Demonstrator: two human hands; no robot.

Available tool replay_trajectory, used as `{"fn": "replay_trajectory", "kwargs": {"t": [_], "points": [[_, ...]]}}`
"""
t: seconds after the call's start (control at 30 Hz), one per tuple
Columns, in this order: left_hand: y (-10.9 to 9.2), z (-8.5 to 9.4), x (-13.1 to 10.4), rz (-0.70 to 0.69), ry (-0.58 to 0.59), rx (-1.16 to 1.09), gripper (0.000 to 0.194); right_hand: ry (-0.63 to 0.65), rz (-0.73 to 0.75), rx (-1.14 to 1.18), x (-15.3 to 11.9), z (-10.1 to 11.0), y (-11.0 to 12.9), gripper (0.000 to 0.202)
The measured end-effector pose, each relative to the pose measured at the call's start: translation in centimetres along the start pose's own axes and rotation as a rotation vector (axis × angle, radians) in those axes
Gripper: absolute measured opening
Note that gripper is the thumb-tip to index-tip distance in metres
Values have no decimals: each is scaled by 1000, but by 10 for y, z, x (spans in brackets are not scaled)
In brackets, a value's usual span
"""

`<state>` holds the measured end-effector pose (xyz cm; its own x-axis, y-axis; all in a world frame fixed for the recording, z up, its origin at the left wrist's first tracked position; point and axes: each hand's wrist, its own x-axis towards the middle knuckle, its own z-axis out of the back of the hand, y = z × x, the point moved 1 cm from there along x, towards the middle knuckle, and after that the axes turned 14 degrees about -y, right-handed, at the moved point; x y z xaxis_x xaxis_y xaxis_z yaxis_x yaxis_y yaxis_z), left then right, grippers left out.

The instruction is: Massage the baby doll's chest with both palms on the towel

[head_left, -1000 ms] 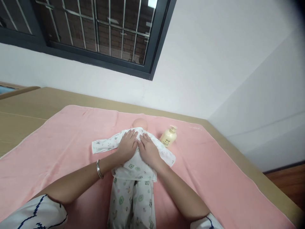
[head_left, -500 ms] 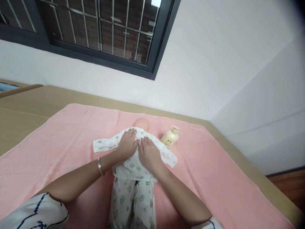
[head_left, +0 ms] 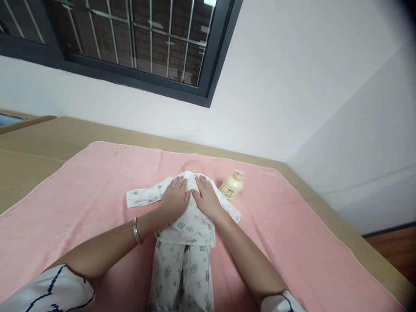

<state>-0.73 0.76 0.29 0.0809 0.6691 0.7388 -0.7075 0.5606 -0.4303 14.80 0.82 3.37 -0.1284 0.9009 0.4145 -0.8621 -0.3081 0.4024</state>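
Note:
A baby doll (head_left: 193,166) lies on the pink cloth, its bare head at the far end and its face out of sight. It wears a white printed shirt (head_left: 188,229) with the sleeves spread, and matching trousers (head_left: 182,273). Flat on the left side of the shirt's upper part rests my left hand (head_left: 174,200), fingers stretched toward the head. My right hand (head_left: 208,200) lies flat on the right side, fingers also extended. Both hands touch the fabric and grip nothing. Close to the right sleeve is a pale yellow pump bottle (head_left: 232,185).
The pink cloth (head_left: 107,182) covers much of a wooden surface (head_left: 78,130). Behind it rises a white wall (head_left: 266,78) with a dark-framed, barred window (head_left: 136,47). Another wall stands at the right.
My right hand has shifted slightly up and to the right, away from the left hand, showing more of the shirt between them. My left hand stays nearly in place.

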Motion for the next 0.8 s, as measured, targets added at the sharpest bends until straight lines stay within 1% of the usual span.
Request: {"fn": "replay_trajectory", "kwargs": {"t": [0.1, 0.17, 0.27, 0.37, 0.47, 0.6, 0.67, 0.73, 0.8], "points": [[-6, 2, -4, -22, 14, 2, 44, 21, 3, 13, 4, 3, 0, 59], [-5, 2, -3, -26, 23, 6, 44, -3, -10, -20, 0, 4, 8, 56], [2, 3, 7, -21, 73, 5, 43, -46, -10, -91, -15, 5, 29, 53], [11, 4, 19, -3, 153, 51, 44, -29, 34, -113, -26, 8, 44, 51], [9, 4, 19, 2, 165, 150, 45, 6, 27, -72, -21, 13, 40, 49], [-10, 5, -1, -89, 129, 213, 45, 45, -21, -15, 0, 16, 18, 50], [-17, 6, -7, -126, 128, 217, 45, 49, -15, -23, 4, 16, 13, 50], [-17, 8, -6, -129, 143, 208, 44, 31, 2, -55, 1, 16, 17, 48], [-11, 9, 3, -109, 171, 186, 44, 9, 15, -98, -10, 15, 28, 48]]}}
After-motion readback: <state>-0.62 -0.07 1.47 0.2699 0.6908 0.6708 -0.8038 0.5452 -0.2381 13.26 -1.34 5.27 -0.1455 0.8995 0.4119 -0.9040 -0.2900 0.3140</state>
